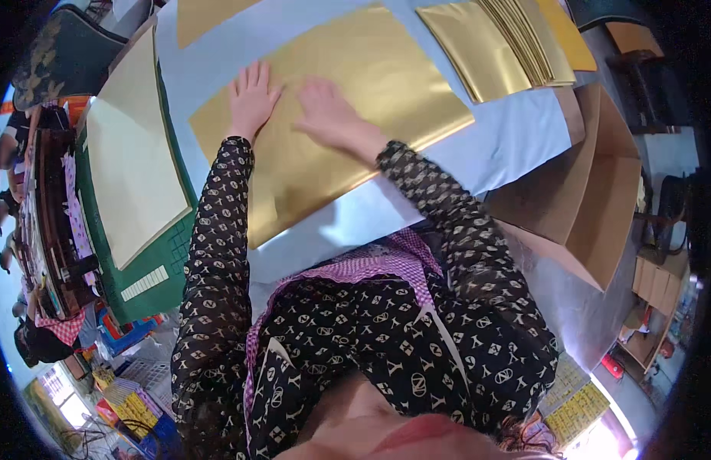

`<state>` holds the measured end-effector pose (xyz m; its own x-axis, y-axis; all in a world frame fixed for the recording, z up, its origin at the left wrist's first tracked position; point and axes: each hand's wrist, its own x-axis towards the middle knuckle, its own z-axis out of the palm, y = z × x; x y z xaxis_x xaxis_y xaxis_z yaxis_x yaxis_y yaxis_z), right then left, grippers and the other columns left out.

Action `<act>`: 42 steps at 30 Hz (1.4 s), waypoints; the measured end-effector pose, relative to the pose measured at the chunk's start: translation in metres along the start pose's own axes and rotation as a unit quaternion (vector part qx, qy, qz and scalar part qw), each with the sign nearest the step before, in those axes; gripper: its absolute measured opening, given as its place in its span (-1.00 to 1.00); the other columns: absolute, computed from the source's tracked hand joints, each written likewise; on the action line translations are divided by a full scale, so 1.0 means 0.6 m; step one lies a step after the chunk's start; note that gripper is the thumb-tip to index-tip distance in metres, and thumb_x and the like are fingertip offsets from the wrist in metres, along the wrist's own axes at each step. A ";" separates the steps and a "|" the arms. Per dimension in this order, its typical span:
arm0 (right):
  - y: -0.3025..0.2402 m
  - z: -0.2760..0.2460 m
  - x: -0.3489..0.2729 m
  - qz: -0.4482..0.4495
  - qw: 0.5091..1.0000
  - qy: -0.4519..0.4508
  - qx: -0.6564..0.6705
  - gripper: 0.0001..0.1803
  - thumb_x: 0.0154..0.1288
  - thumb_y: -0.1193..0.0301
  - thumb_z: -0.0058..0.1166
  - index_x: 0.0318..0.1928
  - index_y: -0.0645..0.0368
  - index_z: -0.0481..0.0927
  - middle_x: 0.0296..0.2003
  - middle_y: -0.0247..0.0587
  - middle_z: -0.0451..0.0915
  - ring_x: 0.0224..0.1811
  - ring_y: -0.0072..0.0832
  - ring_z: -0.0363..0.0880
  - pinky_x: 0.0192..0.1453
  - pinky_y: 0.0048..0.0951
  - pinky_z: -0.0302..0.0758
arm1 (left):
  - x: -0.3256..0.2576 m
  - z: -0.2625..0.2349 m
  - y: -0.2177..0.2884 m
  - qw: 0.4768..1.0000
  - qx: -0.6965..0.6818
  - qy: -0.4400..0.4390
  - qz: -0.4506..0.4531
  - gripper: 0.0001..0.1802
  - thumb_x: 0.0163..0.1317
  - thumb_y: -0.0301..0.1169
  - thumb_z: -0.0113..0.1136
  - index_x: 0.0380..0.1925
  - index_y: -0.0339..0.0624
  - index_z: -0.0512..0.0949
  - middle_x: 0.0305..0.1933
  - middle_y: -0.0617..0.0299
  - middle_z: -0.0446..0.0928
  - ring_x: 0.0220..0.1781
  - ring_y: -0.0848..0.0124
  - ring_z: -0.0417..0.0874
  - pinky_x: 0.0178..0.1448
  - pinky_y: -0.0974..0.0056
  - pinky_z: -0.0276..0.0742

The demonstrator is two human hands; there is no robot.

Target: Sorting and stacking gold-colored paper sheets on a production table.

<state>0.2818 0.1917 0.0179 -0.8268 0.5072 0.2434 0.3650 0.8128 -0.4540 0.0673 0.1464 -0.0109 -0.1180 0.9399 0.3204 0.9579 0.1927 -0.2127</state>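
A large sheet of shiny gold paper (pixel 386 69) lies at a slant on the pale blue cloth in front of me. Flat on its left part rests my left hand (pixel 252 100), fingers spread and empty. A little to the right, my right hand (pixel 327 113) is over the same sheet, its fingers smeared by motion, so I cannot tell how they are held. A stack of folded gold sheets (pixel 505 50) sits beyond the sheet's right end.
The blue cloth (pixel 516 142) covers the table. At left, a cream sheet stack (pixel 137 161) lies on a green cutting mat (pixel 152 291) with a strip of white labels (pixel 144 283). An open cardboard box (pixel 593 192) stands at right. Another gold sheet (pixel 206 17) lies at the far edge.
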 end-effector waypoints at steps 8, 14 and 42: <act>-0.002 -0.038 -0.047 0.063 0.994 -0.064 -0.068 -0.21 0.30 -0.05 -0.10 0.31 0.32 0.18 0.39 0.10 0.07 0.48 -0.11 -0.09 0.49 -0.08 -0.11 | 0.000 -0.013 -0.002 0.998 -0.019 -0.048 -0.029 -0.34 0.33 0.07 -0.11 0.33 -0.02 0.22 0.45 0.16 0.14 0.44 0.10 0.14 0.39 -0.11 0.06; 0.096 -0.066 -0.088 0.179 0.977 -0.003 -0.119 -0.22 0.37 -0.05 -0.18 0.35 0.30 0.09 0.42 0.09 -0.01 0.52 -0.12 -0.17 0.53 -0.08 -0.19 | -0.002 0.001 -0.014 0.998 -0.041 -0.032 -0.024 -0.32 0.32 0.09 -0.10 0.33 -0.01 0.22 0.46 0.15 0.12 0.47 0.08 0.09 0.42 -0.16 0.01; 0.197 -0.175 -0.248 0.193 0.952 -0.019 -0.235 -0.31 0.38 0.02 -0.19 0.32 0.26 0.16 0.36 0.02 0.16 0.44 -0.06 0.04 0.48 -0.08 -0.06 | 0.004 0.010 -0.017 0.998 0.012 -0.056 -0.027 -0.31 0.33 0.09 -0.13 0.35 -0.01 0.17 0.46 0.13 0.12 0.45 0.10 0.13 0.39 -0.17 0.06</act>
<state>0.4929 0.2428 0.0182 -0.6040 0.7905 0.1010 0.7886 0.6112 -0.0672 0.0556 0.1481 -0.0136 -0.1984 0.9535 0.2270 0.9430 0.2488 -0.2210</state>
